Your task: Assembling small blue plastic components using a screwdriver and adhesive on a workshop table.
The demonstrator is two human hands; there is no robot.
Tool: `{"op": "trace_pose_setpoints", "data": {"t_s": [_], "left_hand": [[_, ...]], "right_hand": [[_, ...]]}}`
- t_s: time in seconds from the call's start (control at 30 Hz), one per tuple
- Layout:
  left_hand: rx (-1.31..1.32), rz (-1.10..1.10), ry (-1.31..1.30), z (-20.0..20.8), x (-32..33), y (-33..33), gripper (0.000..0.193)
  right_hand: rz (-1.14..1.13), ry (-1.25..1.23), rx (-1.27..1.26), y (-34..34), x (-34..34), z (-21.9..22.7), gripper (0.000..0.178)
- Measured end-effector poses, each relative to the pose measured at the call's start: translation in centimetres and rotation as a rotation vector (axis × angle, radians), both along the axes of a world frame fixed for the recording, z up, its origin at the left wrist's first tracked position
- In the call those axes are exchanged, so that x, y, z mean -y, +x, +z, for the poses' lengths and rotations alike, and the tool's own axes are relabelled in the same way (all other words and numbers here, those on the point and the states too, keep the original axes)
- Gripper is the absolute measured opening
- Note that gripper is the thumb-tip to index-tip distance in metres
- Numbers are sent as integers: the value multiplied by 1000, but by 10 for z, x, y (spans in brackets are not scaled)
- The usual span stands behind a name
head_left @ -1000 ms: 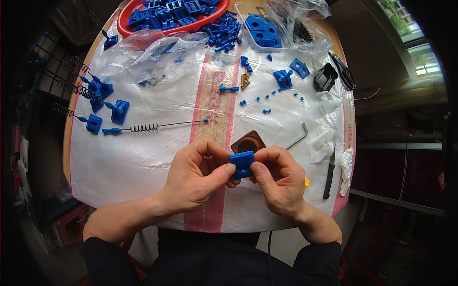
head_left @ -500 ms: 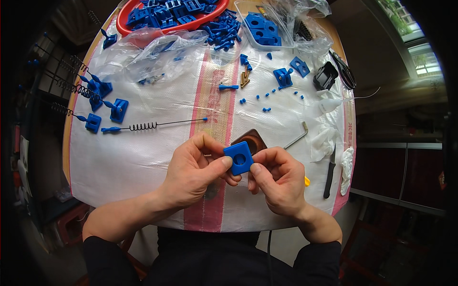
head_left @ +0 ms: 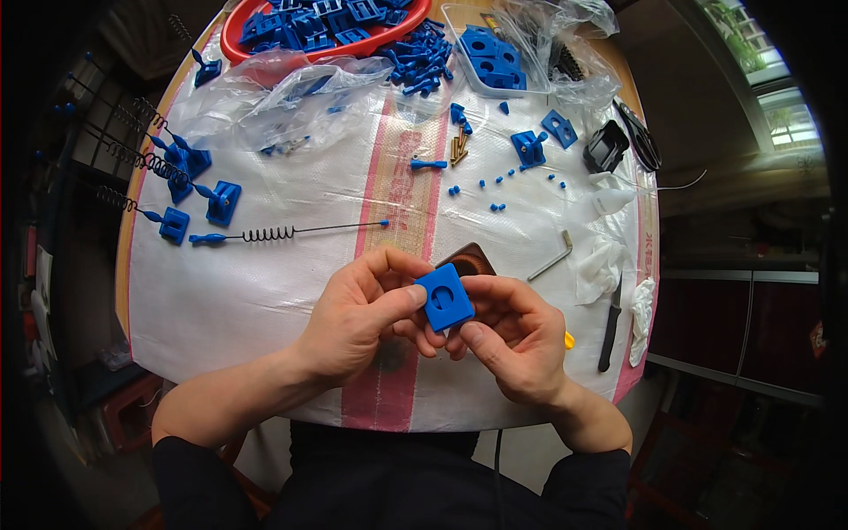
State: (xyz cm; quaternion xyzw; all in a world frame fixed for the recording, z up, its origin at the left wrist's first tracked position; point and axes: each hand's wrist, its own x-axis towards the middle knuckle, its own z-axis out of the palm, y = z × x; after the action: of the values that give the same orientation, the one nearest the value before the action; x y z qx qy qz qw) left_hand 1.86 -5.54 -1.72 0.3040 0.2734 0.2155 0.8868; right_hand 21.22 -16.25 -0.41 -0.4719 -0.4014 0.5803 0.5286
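Note:
Both hands hold one small blue square plastic block with a round hole in its face, just above the near part of the table. My left hand pinches its left edge with thumb and fingers. My right hand grips its right and lower side, thumb under it. Right behind the block a brown square piece with a round coil lies on the white woven sheet. A black rod with a spring and blue ends lies to the left of my hands.
A red bowl of blue parts, clear plastic bags, a clear tray of blue blocks and loose blue pegs fill the far side. Spring assemblies sit at left. A hex key, black knife, white gloves lie at right.
The blue block has been turned in my fingers from edge-on to face-up with its hole showing, and tilted a little more. Both hands stayed in place.

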Motion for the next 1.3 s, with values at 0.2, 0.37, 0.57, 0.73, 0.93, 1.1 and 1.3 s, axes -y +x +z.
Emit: {"op": "trace_pose_setpoints", "data": {"t_s": [0.2, 0.37, 0.57, 0.73, 0.93, 1.1, 1.3], "left_hand": [[95, -43, -86, -6, -1, -2, 26], [75, -82, -95, -1, -1, 0, 29], [6, -73, 102, 2, 3, 0, 34], [-4, -46, 140, 4, 1, -1, 35], [-8, -48, 222, 2, 2, -1, 35], [2, -37, 287, 0, 5, 0, 39], [10, -68, 388, -1, 5, -2, 49]], "right_hand": [[-28, 74, 143, 0, -1, -5, 42], [-48, 26, 127, 0, 0, -6, 36], [-38, 4, 150, 1, 1, -5, 32], [-15, 61, 78, 0, 0, -6, 32], [30, 139, 6, 0, 0, -12, 35], [7, 116, 52, 0, -1, -9, 35], [-36, 147, 100, -3, -3, -11, 37]]}}
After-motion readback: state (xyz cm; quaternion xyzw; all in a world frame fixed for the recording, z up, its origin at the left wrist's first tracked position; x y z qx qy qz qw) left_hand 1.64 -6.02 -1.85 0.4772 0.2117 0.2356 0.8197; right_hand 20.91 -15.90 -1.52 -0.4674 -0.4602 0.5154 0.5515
